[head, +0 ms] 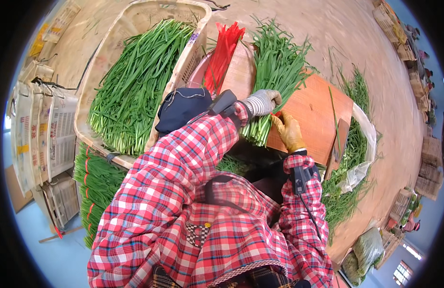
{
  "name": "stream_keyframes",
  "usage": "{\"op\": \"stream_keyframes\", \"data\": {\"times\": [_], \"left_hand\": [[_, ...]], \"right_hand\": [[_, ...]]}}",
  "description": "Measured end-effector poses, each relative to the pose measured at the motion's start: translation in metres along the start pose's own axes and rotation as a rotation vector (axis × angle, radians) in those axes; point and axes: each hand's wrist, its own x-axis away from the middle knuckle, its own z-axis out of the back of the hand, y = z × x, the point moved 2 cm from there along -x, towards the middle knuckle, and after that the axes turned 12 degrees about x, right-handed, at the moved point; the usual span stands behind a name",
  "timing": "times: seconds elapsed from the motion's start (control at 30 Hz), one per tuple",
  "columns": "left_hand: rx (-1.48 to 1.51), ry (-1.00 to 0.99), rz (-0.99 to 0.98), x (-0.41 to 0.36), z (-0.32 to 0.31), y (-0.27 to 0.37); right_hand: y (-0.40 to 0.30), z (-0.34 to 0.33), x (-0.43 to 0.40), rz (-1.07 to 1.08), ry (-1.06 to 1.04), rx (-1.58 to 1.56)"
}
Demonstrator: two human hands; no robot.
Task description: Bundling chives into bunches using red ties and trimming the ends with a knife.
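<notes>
A bunch of long green leafy stalks, like garlic chives, (276,68) lies on a wooden board (312,111), its pale cut ends towards me. My left hand (263,102), in a striped knit glove, rests over the bunch with its fingers curled round the far side. At the bunch's right edge my right hand (289,130), in a yellow rubber glove, has thumb and fingertips at a bit of red tie. More red strips (224,54) lie left of the bunch, beside a pinkish basin. Both wrists carry small black devices.
A large plastic crate (112,39) of loose green stalks stands at the left, a dark cloth bag (184,108) at its edge. Tied bunches (95,187) lie below it. Loose greens (355,144) and clear plastic (367,129) are right of the board. Stacked crates (59,133) stand far left.
</notes>
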Motion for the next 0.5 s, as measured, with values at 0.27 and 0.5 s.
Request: {"op": "stream_keyframes", "data": {"times": [0.27,0.5], "left_hand": [[0.097,0.091,0.016,0.001,-0.002,0.011],[-0.194,0.717,0.232,0.022,0.033,-0.015]], "right_hand": [[0.042,-0.024,-0.023,-0.707,-0.384,-0.842],[0.028,-0.009,-0.032,-0.534,-0.149,-0.711]]}}
